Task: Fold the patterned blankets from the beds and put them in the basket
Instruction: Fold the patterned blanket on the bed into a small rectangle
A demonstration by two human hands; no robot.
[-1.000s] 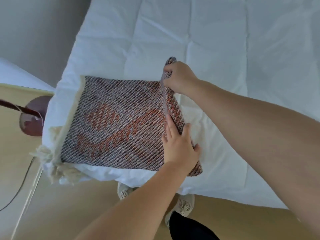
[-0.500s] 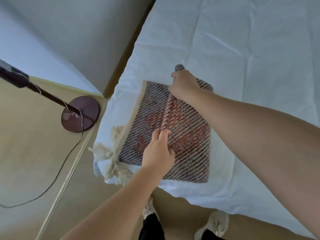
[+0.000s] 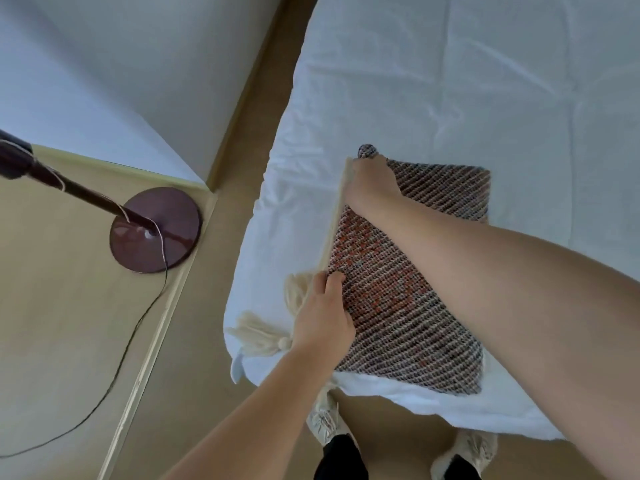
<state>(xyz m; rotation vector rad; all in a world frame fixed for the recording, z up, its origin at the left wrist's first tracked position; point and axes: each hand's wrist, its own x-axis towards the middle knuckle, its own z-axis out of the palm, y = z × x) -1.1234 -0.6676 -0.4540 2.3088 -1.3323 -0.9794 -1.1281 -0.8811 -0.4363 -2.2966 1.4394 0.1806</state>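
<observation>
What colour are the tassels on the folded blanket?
Cream. The tassels show best in the head view, beside the left hand at the edge of the blanket.

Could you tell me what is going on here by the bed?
A person is folding a patterned blanket at the near corner of a white bed. The blanket lies as a compact rectangle. Both hands grip its left edge: the right hand at the far corner, the left hand at the near end beside the cream tassels. A lamp base stands on the floor to the left.
</observation>
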